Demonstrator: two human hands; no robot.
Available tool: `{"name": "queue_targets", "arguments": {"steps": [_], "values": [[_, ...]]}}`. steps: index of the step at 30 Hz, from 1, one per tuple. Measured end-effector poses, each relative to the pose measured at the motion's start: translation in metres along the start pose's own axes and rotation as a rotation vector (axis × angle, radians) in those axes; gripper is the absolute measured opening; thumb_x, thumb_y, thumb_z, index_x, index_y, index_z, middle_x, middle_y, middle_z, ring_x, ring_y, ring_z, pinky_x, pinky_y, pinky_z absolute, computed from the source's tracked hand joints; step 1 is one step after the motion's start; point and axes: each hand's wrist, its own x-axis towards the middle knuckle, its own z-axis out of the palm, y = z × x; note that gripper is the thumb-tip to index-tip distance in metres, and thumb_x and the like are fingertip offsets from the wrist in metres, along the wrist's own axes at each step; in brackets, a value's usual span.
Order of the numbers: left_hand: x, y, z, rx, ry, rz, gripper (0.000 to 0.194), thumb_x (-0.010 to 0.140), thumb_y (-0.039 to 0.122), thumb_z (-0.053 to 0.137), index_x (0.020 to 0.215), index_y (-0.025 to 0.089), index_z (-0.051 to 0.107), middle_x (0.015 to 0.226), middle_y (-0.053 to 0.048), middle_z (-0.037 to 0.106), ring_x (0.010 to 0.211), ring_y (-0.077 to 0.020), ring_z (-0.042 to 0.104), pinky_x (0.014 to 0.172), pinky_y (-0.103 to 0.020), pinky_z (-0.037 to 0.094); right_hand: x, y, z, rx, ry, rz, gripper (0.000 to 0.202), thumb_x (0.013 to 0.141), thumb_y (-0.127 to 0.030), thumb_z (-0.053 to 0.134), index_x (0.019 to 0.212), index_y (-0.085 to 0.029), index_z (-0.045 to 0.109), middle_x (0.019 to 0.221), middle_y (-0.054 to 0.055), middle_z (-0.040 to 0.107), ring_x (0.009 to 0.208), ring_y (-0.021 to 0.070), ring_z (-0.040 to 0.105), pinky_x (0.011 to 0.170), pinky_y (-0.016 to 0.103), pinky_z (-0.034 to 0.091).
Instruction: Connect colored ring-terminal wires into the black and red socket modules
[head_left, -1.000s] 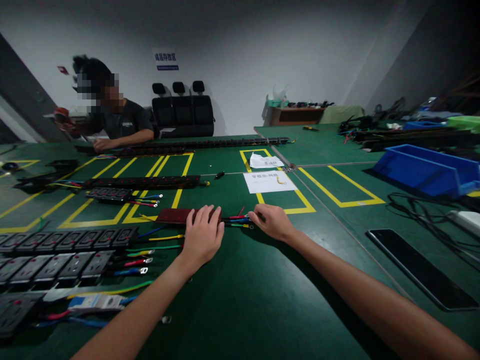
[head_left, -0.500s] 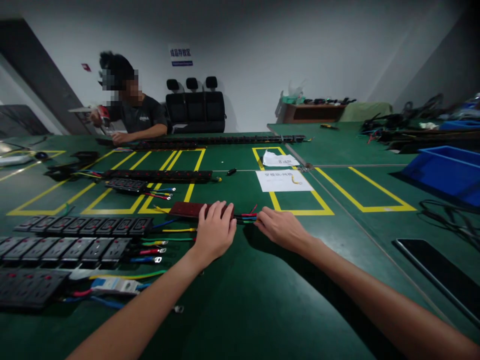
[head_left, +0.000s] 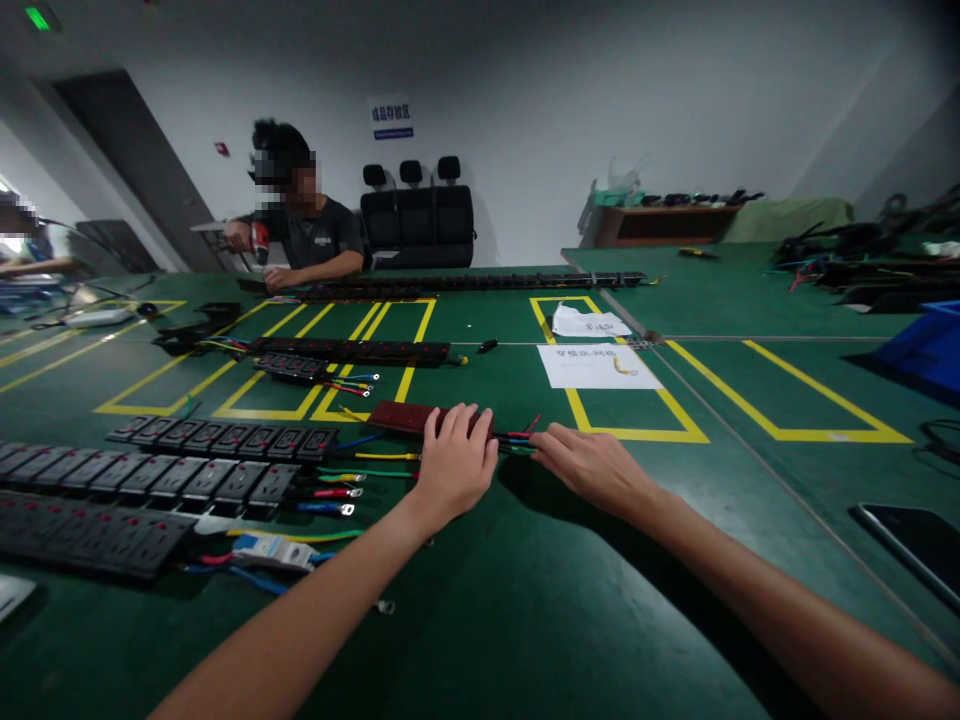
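Note:
A dark red strip (head_left: 397, 417) lies on the green table, and my left hand (head_left: 457, 460) rests over its right end, fingers bent over the far edge. Red, blue and green wires (head_left: 516, 443) come out at that end. My right hand (head_left: 577, 455) has its fingers closed round these wires, just right of the strip. To the left lie rows of black socket modules (head_left: 225, 438), with lugged wires (head_left: 330, 493) pointing toward my left forearm.
Two paper sheets (head_left: 592, 368) lie beyond my right hand. A phone (head_left: 915, 545) is at the right, a blue bin (head_left: 930, 350) behind it. Long black strips (head_left: 480, 283) cross the far side, where a person (head_left: 319, 235) holds a red drill (head_left: 259, 243).
The view has turned left, so the table's contents appear farther right and a second person shows at the far left. Both hands keep their places on the strip and wires.

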Motion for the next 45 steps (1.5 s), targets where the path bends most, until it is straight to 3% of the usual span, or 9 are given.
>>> {"name": "queue_targets", "arguments": {"steps": [6,14,23,33,45], "values": [[0.000,0.000,0.001,0.000,0.002,-0.002,0.047,0.105,0.038,0.036,0.144,0.019,0.055,0.147,-0.013,0.057,0.139,-0.0296,0.047,0.120,-0.057,0.028,-0.004,-0.002,0.001,0.042,-0.045,-0.051,0.032,0.102,-0.017,0.043,0.128,-0.022,0.062,0.098,0.007,0.063,0.063,0.0121,0.051,0.053,0.028,0.024],[0.000,0.000,0.000,-0.013,-0.002,0.001,0.047,0.105,0.037,0.036,0.144,0.019,0.054,0.147,-0.013,0.057,0.139,-0.0300,0.047,0.119,-0.059,0.029,-0.004,-0.003,0.005,0.121,-0.046,0.016,0.038,0.098,-0.011,0.044,0.126,-0.023,0.067,0.097,0.007,0.061,0.062,0.0110,0.047,0.055,0.027,0.028],[-0.001,0.000,0.001,-0.011,0.003,0.000,0.047,0.105,0.038,0.036,0.144,0.019,0.055,0.147,-0.013,0.057,0.139,-0.0299,0.047,0.119,-0.058,0.030,-0.001,-0.008,0.002,0.155,-0.039,0.086,0.030,0.101,-0.019,0.046,0.121,-0.022,0.068,0.096,0.006,0.059,0.062,0.0108,0.046,0.055,0.027,0.027],[0.000,0.000,-0.001,0.003,0.003,0.002,0.047,0.105,0.038,0.037,0.144,0.018,0.055,0.146,-0.013,0.058,0.139,-0.0302,0.048,0.119,-0.058,0.031,0.001,-0.010,0.008,-0.042,0.150,0.060,0.030,0.107,-0.028,0.045,0.086,-0.016,0.064,0.076,0.005,0.060,0.068,0.0158,0.053,0.058,0.030,0.025],[0.003,-0.001,0.000,-0.013,0.010,0.001,0.045,0.104,0.037,0.039,0.142,0.020,0.058,0.144,-0.012,0.060,0.138,-0.0310,0.049,0.119,-0.058,0.032,0.003,-0.014,0.002,-0.096,0.141,0.118,0.038,0.106,-0.030,0.044,0.075,-0.019,0.063,0.067,0.005,0.063,0.067,0.0168,0.049,0.059,0.033,0.022]]}}
